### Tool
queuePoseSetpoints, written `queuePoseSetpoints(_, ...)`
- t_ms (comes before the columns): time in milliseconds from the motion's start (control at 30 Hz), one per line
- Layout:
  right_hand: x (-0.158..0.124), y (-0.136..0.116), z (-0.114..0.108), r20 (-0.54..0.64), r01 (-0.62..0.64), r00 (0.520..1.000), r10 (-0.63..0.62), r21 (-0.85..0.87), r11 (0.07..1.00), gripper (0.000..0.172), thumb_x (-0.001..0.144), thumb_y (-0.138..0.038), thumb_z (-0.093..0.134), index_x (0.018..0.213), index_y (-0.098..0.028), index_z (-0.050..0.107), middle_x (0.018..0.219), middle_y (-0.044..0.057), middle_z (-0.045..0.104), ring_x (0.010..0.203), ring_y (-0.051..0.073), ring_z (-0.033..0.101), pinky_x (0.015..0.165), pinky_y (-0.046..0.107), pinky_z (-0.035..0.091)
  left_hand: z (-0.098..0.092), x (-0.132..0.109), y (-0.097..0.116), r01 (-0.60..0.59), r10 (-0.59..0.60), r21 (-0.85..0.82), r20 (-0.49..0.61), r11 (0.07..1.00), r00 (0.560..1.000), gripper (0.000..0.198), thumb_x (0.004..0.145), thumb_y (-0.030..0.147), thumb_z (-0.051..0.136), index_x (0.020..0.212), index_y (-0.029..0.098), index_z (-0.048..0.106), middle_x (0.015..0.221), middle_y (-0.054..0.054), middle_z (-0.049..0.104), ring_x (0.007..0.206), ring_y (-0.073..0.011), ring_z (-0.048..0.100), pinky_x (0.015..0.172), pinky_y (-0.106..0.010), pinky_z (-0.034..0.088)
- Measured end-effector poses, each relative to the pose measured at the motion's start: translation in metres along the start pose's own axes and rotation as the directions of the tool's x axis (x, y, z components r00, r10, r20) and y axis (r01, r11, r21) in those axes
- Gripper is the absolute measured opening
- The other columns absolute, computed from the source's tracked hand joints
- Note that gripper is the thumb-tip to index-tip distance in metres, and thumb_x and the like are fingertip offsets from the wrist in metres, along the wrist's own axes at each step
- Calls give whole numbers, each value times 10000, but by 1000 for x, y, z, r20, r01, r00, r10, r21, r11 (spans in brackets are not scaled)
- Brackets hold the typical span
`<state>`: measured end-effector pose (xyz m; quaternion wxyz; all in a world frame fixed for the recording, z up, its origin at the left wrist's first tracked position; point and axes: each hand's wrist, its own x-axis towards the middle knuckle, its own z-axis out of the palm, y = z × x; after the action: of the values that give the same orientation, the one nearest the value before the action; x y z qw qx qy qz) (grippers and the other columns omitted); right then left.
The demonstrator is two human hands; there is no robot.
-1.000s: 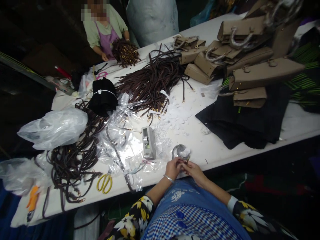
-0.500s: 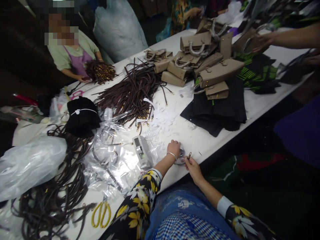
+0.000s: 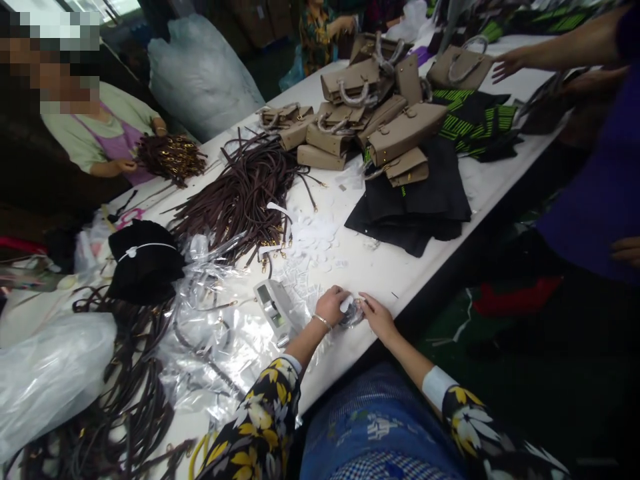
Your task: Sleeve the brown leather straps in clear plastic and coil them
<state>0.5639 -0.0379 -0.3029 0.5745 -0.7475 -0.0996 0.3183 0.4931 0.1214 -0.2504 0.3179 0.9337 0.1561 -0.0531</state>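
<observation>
Near the table's front edge, my left hand [image 3: 331, 305] is closed on the left side of a small coiled strap [image 3: 353, 315] that looks wrapped in clear plastic. A white piece [image 3: 347, 303] shows on the coil beside my left fingers. My right hand [image 3: 376, 316] pinches the coil's right side, where a bit of metal glints at the fingertips. Left of my left hand stands a grey tape dispenser [image 3: 274, 308]. Beyond it lies a pile of brown straps [image 3: 240, 193] with gold clasps. My fingers hide part of the coil.
Clear plastic bags [image 3: 195, 333] and dark straps [image 3: 135, 393] cover the left side, with yellow scissors [image 3: 199, 457] in front. Beige handbags [image 3: 405, 133] and black cloth [image 3: 415, 207] lie further off. A co-worker [image 3: 107, 127] handles straps; another person's hand [image 3: 515, 63] reaches in right.
My right hand has come in against the coil; the strap's clasp end no longer sticks up from its fingers. The view has shifted. At right, a co-worker's hand has let go of a handbag.
</observation>
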Motion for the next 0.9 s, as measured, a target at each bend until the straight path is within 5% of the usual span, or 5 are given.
queuePoseSetpoints(267,6,6,5,-20,4,1000,-2,82,997,316,819,-444,527,970,-239,713,950,31,745,898,234,678,806,375,558,5,-2,13,171,-196,-214,-98,962,976,212,805,352,589,872,180,692,883,-40,656,855,-177,586,795,-279,459)
queuePoseSetpoints(400,0,0,9,-24,5,1000,-1,150,989,330,797,-458,569,987,-234,719,1000,42,745,948,241,677,892,399,532,22,-6,14,270,-353,-317,-241,909,904,235,814,341,594,661,167,630,787,-45,623,840,-184,566,794,-303,440)
queuePoseSetpoints(500,-6,-6,9,-7,7,1000,-6,194,981,325,779,-447,600,966,-215,731,1026,54,742,1008,248,664,958,406,499,34,-7,13,314,-447,-398,-303,862,842,60,715,195,679,740,159,638,817,-41,608,768,-163,558,760,-297,446)
queuePoseSetpoints(600,-10,-10,8,7,6,1000,-8,217,976,334,774,-426,606,986,-197,725,1049,65,736,1015,245,664,953,392,502,39,-10,9,311,-493,-490,-300,814,817,216,674,113,687,881,156,647,847,-37,624,703,-136,558,718,-278,463)
queuePoseSetpoints(900,-32,-25,-1,49,42,998,-47,99,994,295,758,-411,622,930,-194,722,947,65,753,891,245,698,835,356,548,38,-51,5,179,-446,-667,-253,723,858,281,684,109,695,961,152,675,971,-77,681,862,-167,642,804,-294,509)
